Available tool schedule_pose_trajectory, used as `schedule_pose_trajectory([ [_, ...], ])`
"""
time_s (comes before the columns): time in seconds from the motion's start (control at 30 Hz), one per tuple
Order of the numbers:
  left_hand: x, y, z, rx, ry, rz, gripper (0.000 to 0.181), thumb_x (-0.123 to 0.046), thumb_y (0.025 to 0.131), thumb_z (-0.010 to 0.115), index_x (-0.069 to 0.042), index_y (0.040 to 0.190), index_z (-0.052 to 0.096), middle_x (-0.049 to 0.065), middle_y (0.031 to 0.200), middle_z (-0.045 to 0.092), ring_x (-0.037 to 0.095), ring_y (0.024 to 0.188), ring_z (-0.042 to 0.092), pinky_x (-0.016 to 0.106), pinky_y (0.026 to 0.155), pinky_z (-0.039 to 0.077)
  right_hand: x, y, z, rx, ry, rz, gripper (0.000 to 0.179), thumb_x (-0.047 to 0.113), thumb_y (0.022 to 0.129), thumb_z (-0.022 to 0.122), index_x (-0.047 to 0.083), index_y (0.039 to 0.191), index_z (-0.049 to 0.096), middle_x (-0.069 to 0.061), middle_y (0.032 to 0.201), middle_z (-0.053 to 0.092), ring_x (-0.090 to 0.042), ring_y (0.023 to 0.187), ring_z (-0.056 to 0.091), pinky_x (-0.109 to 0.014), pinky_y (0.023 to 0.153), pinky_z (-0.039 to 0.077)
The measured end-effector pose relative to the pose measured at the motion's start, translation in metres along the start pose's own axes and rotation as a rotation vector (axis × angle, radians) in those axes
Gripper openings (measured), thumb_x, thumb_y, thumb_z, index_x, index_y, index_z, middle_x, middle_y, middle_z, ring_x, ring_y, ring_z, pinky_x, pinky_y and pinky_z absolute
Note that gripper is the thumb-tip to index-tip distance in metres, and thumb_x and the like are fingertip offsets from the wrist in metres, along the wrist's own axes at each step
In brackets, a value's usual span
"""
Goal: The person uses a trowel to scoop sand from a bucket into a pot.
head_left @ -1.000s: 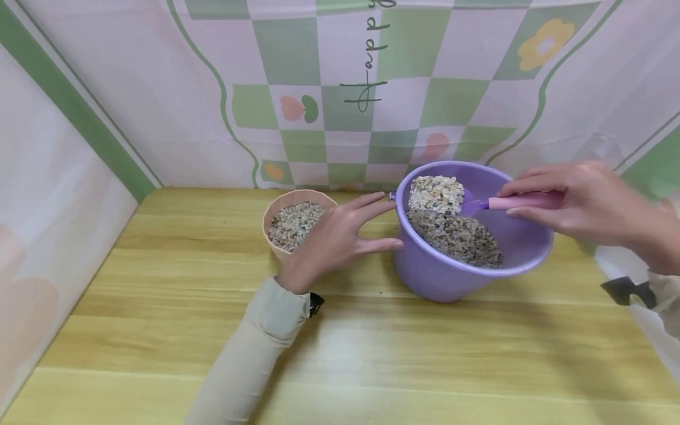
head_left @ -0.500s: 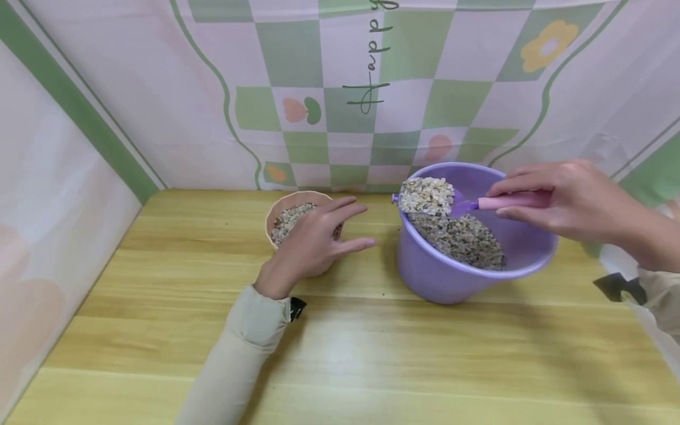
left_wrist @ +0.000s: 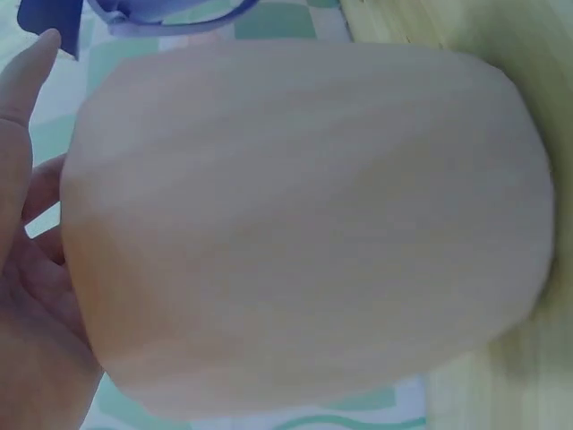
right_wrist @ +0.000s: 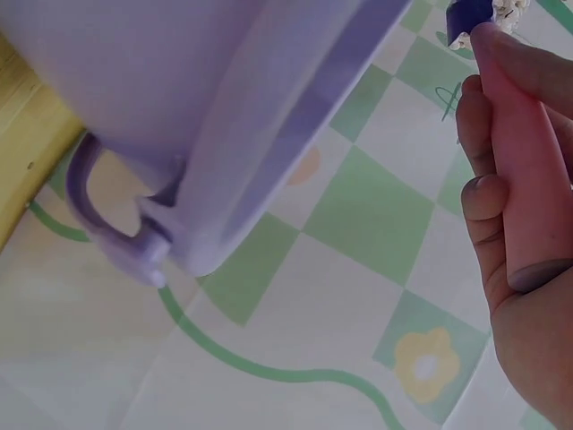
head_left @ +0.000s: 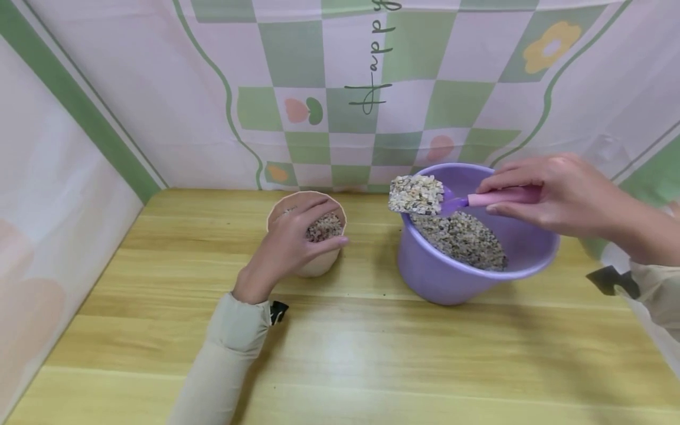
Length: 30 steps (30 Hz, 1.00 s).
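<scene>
My right hand [head_left: 563, 198] grips the pink handle [right_wrist: 533, 179] of a small purple shovel [head_left: 454, 204]. The shovel's blade carries a heap of pale gravel [head_left: 417, 193] and overlaps the left rim of a purple bucket [head_left: 446, 283] in the head view. Darker gravel [head_left: 467, 242] fills the bucket's left part. My left hand [head_left: 287, 242] reaches across the mouth of a small peach pot [head_left: 316, 265], its fingers extended and thumb apart. Gravel [head_left: 325, 227] shows in the pot between thumb and fingers. The left wrist view has the pot's side wall [left_wrist: 304, 233] filling most of it.
The pot and bucket stand on a wood-grain table [head_left: 340, 360], the pot left of the bucket. A green and white checked cloth [head_left: 404, 100] hangs close behind them. The bucket's side carries a handle loop [right_wrist: 116, 215], seen in the right wrist view.
The loaded shovel has moved left from inside the bucket to over its left rim. My left hand has gone from beside the bucket left to the pot's mouth.
</scene>
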<state>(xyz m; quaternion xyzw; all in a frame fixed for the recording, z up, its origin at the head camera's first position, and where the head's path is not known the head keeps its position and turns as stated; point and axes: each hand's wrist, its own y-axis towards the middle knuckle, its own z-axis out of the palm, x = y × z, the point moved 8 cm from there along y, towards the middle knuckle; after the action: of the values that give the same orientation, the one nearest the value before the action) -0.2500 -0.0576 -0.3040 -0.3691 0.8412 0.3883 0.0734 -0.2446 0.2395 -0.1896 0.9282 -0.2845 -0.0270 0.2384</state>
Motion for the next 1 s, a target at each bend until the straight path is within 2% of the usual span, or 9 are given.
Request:
schedule_pose_trajectory([
  [0.07,0.002,-0.002,-0.003,-0.019,-0.022,0.021,0.041,-0.04,0.08,0.083,-0.017,0.112,0.072,0.003,0.123,0.065,0.023,0.123,0.054,0.049,0.111,0.033,0.001,0.002,0.0,0.001,0.012,-0.009,0.04,0.006,0.062,0.089,0.011,0.1,0.079,-0.01,0.099,0.075,0.019,0.104,0.05,-0.002,0.091,0.039],
  [0.17,0.004,-0.005,-0.007,-0.024,-0.06,0.035,0.043,-0.037,0.079,0.085,-0.016,0.114,0.071,0.004,0.126,0.063,0.025,0.125,0.053,0.048,0.111,0.035,0.003,0.006,0.001,0.001,0.019,-0.03,0.037,0.009,0.065,0.089,0.01,0.101,0.079,-0.009,0.098,0.076,0.018,0.103,0.051,-0.003,0.09,0.04],
  [0.27,0.012,-0.01,-0.011,-0.002,-0.074,-0.03,0.055,-0.037,0.079,0.085,-0.014,0.126,0.067,0.006,0.134,0.059,0.025,0.13,0.049,0.046,0.111,0.038,0.006,0.01,0.001,0.001,0.019,-0.053,0.034,0.014,0.069,0.088,0.01,0.101,0.079,-0.009,0.099,0.076,0.016,0.101,0.053,-0.003,0.087,0.043],
  [0.37,0.023,-0.018,-0.013,0.036,-0.06,-0.132,0.069,-0.045,0.079,0.083,-0.017,0.138,0.061,0.004,0.143,0.053,0.021,0.135,0.045,0.045,0.11,0.04,0.008,0.015,0.001,0.005,0.019,-0.069,0.034,0.015,0.069,0.088,0.009,0.101,0.079,-0.009,0.099,0.075,0.013,0.098,0.057,-0.005,0.082,0.047],
  [0.47,0.03,-0.023,-0.016,0.06,-0.046,-0.186,0.076,-0.054,0.078,0.08,-0.019,0.141,0.058,0.001,0.148,0.05,0.019,0.139,0.042,0.045,0.111,0.039,0.011,0.019,0.0,0.013,0.007,-0.067,0.037,0.01,0.066,0.088,0.01,0.102,0.079,-0.007,0.1,0.075,0.008,0.091,0.061,-0.006,0.077,0.049],
  [0.6,0.038,-0.029,-0.02,0.066,-0.013,-0.221,0.083,-0.06,0.073,0.081,-0.017,0.141,0.058,0.003,0.152,0.046,0.023,0.142,0.038,0.052,0.113,0.035,0.014,0.025,0.002,0.031,-0.015,-0.061,0.042,0.007,0.063,0.087,0.012,0.104,0.079,-0.004,0.1,0.075,-0.001,0.082,0.065,-0.008,0.073,0.049],
  [0.67,0.041,-0.032,-0.021,0.069,-0.001,-0.237,0.085,-0.063,0.072,0.081,-0.02,0.141,0.058,0.004,0.154,0.043,0.026,0.143,0.037,0.058,0.112,0.034,0.016,0.027,0.002,0.038,-0.018,-0.063,0.042,0.007,0.064,0.088,0.012,0.104,0.079,-0.005,0.1,0.075,-0.005,0.08,0.066,-0.009,0.072,0.049],
  [0.83,0.049,-0.037,-0.026,0.064,-0.009,-0.264,0.09,-0.065,0.068,0.081,-0.033,0.146,0.051,0.0,0.156,0.039,0.03,0.139,0.041,0.059,0.107,0.04,0.021,0.035,0.004,0.052,0.012,-0.083,0.041,0.006,0.064,0.088,0.009,0.103,0.078,-0.005,0.097,0.075,-0.003,0.072,0.065,-0.01,0.064,0.05],
  [1.0,0.054,-0.04,-0.027,0.049,-0.007,-0.257,0.093,-0.063,0.066,0.084,-0.035,0.147,0.048,0.004,0.152,0.043,0.03,0.132,0.048,0.057,0.101,0.046,0.023,0.043,0.003,0.062,0.037,-0.087,0.042,0.002,0.063,0.087,0.009,0.104,0.078,0.0,0.094,0.075,0.001,0.071,0.062,-0.011,0.06,0.05],
])
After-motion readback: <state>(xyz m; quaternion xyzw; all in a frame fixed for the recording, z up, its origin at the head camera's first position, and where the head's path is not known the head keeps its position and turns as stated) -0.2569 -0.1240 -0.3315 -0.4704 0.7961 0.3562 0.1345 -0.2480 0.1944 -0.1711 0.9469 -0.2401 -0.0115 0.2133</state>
